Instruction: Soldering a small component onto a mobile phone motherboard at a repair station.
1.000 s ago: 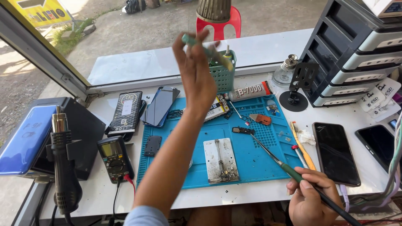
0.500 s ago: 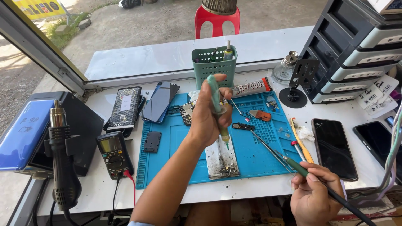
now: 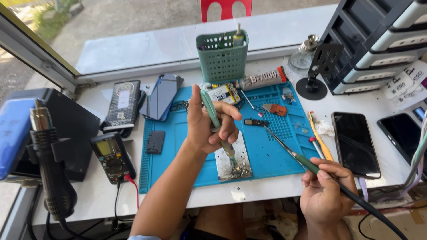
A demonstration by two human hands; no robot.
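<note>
left hand [image 3: 209, 122] grip closed on green syringe [image 3: 212, 113], tip over board [image 3: 233, 158] | right hand [image 3: 324, 193] grip holds soldering iron [image 3: 284, 146] | cord cut off at frame edge

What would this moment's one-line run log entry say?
left hand: grips green tool over circuit board | right hand: holds soldering iron | surface: blue mat
</note>
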